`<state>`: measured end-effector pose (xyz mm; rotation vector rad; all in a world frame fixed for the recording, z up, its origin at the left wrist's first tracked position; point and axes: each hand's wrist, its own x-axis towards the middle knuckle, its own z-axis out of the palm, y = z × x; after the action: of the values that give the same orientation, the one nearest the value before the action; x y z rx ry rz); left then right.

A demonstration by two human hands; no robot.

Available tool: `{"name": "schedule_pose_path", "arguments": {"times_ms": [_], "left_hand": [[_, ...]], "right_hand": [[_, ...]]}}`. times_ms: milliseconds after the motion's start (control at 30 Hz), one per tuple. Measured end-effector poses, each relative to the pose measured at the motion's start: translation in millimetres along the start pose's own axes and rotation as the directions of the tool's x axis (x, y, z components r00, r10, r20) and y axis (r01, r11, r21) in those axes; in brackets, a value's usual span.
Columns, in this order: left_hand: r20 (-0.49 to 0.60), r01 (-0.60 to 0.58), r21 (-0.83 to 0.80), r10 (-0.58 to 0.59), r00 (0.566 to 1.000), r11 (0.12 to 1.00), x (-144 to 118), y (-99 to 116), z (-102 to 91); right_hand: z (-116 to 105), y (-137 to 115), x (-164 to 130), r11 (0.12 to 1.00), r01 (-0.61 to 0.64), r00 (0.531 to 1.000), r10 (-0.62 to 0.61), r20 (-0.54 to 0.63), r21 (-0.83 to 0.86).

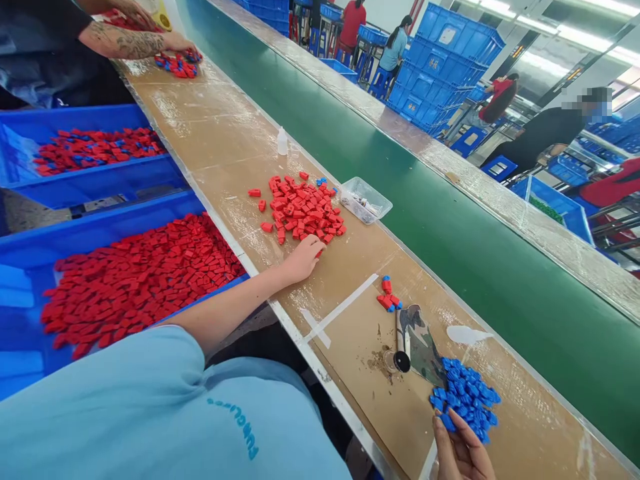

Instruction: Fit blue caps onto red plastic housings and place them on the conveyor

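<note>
My left hand (301, 260) is at the near edge of a heap of small red plastic pieces (305, 207), its fingers curled around a red piece (321, 252) that is mostly hidden. Down at the lower right, my right hand (465, 450) pinches a small blue plastic piece (447, 421) between thumb and fingertip. Beside it lies a heap of blue plastic pieces (467, 393). Between the hands, a few red pieces joined with blue ones (387, 297) rest on the brown tabletop (345, 360).
A camouflage cloth (423, 347) and a black-ended cylinder (401, 361) lie near the blue heap. Behind the red heap are a clear tray (367, 200) and a white bottle (283, 141). Blue bins (25, 267) stand left; a green conveyor belt (425, 193) runs alongside. A co-worker's arm (125, 41) reaches in.
</note>
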<state>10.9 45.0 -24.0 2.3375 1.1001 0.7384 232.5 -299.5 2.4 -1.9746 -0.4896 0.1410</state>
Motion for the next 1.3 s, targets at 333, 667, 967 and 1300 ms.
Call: {"name": "schedule_pose_path", "arguments": {"times_ms": [333,667,967,1300], "left_hand": [[0.108,-0.029,-0.641,0.128,0.986,0.767,-37.8,64.3,4.1],[0.198,-0.164,-0.634,0.364,0.910,0.755,-51.9,88.2,20.9],[0.349,0.095,-0.804,0.337,0.874,0.587,-76.1,116.0,58.8],[0.364,0.089,-0.774,0.325,0.873,0.627,-78.5,118.9,64.8]], "right_hand": [[11.5,-12.5,-1.9,0.997,-0.048,0.998,0.046,0.036,0.053],[28.3,-26.4,0.0,0.997,0.008,0.984,-0.022,0.179,0.081],[34.0,-35.6,15.1,0.815,0.478,0.871,-0.393,0.295,-0.328],[35.3,-35.4,20.5,0.655,0.656,0.754,-0.550,0.360,-0.375]]}}
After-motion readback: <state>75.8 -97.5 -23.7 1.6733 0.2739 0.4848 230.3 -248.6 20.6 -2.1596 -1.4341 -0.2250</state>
